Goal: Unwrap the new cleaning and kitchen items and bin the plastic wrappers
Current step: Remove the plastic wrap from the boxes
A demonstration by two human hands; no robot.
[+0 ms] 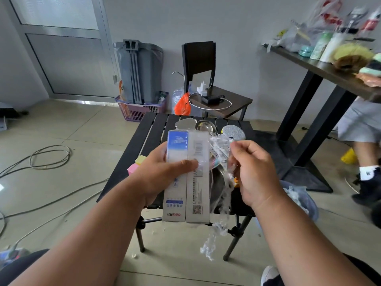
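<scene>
My left hand grips a long white and blue box above the small black slatted table, thumb pressed across its front. My right hand pinches a torn strip of clear plastic wrapper that trails down from beside the box to below the table edge. A blue bin holding crumpled plastic sits on the floor just right of my right forearm.
On the table lie a metal ladle, a clear lid, a shiny round pad and pink and yellow blocks. Cables cross the floor at left. A chair, grey bin and long table stand behind. A person's leg is at right.
</scene>
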